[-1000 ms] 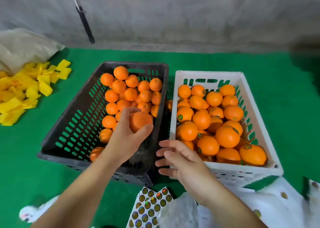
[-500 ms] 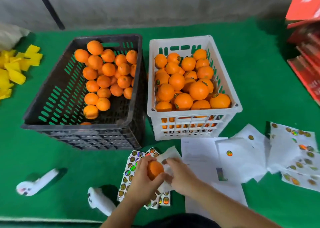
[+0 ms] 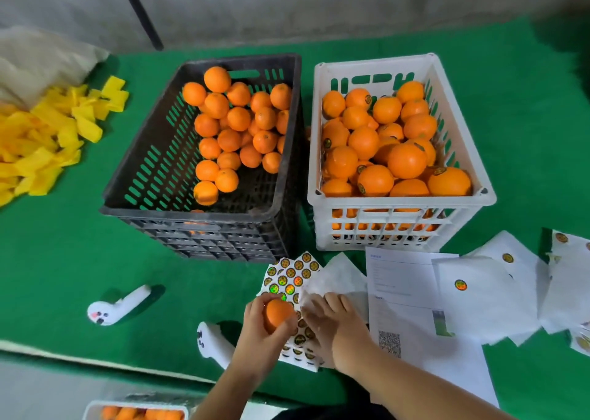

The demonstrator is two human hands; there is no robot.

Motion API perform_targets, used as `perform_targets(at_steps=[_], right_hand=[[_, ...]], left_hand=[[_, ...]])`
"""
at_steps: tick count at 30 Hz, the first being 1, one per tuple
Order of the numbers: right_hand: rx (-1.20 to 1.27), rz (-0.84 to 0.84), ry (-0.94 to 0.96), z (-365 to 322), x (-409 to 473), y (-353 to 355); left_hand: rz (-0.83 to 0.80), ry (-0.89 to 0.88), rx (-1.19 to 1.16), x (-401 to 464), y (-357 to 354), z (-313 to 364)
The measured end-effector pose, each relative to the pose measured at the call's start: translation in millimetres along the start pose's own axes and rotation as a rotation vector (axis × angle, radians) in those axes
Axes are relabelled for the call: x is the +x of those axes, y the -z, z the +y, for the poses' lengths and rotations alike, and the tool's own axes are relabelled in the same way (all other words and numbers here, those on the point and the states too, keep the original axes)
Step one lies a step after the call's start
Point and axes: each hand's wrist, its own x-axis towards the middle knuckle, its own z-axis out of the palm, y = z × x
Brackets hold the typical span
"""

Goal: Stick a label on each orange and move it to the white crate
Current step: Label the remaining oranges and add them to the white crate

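Orange in colour, one orange (image 3: pixel 277 315) sat gripped in the curled fingers of the left hand (image 3: pixel 262 330), held just over the near edge of the label sheet (image 3: pixel 292 279). The right hand (image 3: pixel 336 322) lay on that same sheet beside the fruit, fingers bent down onto the paper; whether a label was already pinched between them could not be told. No sticker showed on the held orange, so by my reading this was the peeling step.

Beyond the label sheet stood the black crate (image 3: pixel 134 176), its floor part bare on the left with a good heap of unlabelled oranges remaining. Beyond the sheet and to the right stood the white crate (image 3: pixel 399 202), heaped near its rim, several fruits there showing dark round labels. The job looked perhaps half done, with the black crate's whole heap left.

Right of the label sheet lay a printed paper (image 3: pixel 405 295) and spent backing sheets (image 3: pixel 479 298). Left of it lay two white controllers (image 3: pixel 119 306). All rested on a green felt surface (image 3: pixel 57 260); far left of the sheet sat yellow wrappers (image 3: pixel 41 141), and farthest off rose a grey wall (image 3: pixel 319 4).
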Motion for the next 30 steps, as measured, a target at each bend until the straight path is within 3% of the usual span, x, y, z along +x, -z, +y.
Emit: perform_targets(at_steps=[3,6,18,25,30], right_hand=[[0.011,0.322,0.092,8,-15,4],[0.095,0.345,0.125,15,-20,13],[0.206,0.698,0.015,34,-25,71],[0.473,0.758,-0.001,25,-35,93],[0.753,0.808,-0.18,24,-46,120]], left_hand=[[-0.013,-0.017,-0.005,0,6,1],[0.012,0.001,-0.071,2,15,1],[0.084,0.091,-0.339,6,20,20],[0.064,0.125,-0.52,-3,21,31],[0.051,0.13,-0.732,-21,26,54]])
